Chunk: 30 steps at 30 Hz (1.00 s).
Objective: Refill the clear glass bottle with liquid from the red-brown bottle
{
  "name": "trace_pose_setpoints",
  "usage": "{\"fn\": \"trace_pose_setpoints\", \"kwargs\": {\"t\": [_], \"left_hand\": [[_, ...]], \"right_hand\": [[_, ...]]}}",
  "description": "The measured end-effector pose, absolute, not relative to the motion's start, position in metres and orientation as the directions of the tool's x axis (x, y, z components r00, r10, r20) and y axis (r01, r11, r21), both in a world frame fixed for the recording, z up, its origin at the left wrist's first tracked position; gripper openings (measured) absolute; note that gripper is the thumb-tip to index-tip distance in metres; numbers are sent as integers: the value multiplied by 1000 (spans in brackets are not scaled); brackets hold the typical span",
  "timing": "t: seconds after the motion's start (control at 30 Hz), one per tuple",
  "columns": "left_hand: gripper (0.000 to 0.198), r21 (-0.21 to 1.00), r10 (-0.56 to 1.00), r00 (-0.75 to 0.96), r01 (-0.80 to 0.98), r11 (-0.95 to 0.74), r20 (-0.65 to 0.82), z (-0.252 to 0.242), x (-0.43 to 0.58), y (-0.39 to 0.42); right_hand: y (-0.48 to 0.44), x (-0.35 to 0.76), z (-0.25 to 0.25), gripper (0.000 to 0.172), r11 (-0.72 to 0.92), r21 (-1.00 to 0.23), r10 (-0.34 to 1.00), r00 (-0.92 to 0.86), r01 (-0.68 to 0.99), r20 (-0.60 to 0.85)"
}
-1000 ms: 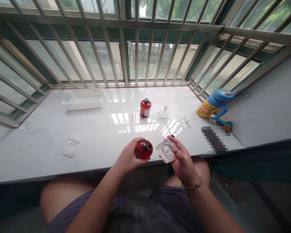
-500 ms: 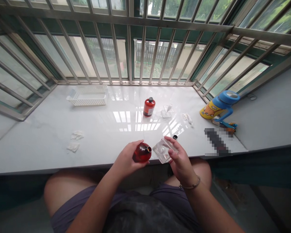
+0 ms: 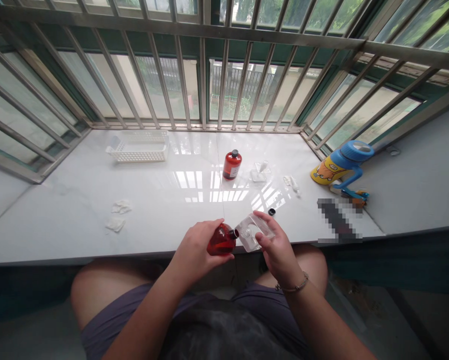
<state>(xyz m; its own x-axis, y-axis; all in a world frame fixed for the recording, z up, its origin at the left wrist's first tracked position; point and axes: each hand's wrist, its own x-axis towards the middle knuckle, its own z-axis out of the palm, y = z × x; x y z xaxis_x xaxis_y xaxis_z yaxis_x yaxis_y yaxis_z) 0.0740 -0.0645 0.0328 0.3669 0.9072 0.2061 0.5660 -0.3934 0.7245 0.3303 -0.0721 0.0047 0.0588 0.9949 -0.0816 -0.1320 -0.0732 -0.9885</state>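
Observation:
My left hand [image 3: 200,246] is closed around a dark red see-through bottle [image 3: 221,241], which is uncapped and tipped to the right. Its black-rimmed mouth points at a clear square container [image 3: 251,234], close to the container's edge; whether they touch I cannot tell. My right hand [image 3: 275,245] grips that container by its right side, tilted, with fingers above and thumb across it. Just beyond the right hand, a small black cap [image 3: 271,212] lies on the white tabletop [image 3: 164,210]. What is inside the container is hard to make out.
Farther back stands a capped red bottle [image 3: 232,165] beside a small clear dish [image 3: 259,173]. Crumpled tissues [image 3: 121,206] lie left, another tissue [image 3: 292,185] right. A white basket [image 3: 140,147] sits near the barred window. At right are a blue-yellow flask [image 3: 339,162] and a blurred dark object [image 3: 337,220].
The red bottle in my left hand has tipped further right, bringing its mouth closer to the clear container. The right hand keeps its grip, with its thumb shifted slightly left.

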Motion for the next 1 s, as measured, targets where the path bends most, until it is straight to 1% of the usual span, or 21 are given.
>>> {"fn": "trace_pose_setpoints", "kwargs": {"t": [0.2, 0.43, 0.8, 1.0], "left_hand": [[89, 673, 898, 382, 606, -423, 221, 38, 75, -65], [89, 664, 895, 393, 614, -427, 211, 37, 77, -64], [88, 681, 899, 393, 605, -412, 194, 33, 78, -65], [87, 713, 908, 386, 590, -379, 163, 29, 79, -64]], "right_hand": [[-71, 333, 2, 73, -30, -999, 998, 63, -14, -31], [-70, 335, 3, 71, -8, -998, 998, 64, 60, -4], [-72, 338, 14, 67, -14, -985, 999, 32, 170, -8], [-72, 337, 24, 69, -27, -970, 999, 41, 242, -17]]}}
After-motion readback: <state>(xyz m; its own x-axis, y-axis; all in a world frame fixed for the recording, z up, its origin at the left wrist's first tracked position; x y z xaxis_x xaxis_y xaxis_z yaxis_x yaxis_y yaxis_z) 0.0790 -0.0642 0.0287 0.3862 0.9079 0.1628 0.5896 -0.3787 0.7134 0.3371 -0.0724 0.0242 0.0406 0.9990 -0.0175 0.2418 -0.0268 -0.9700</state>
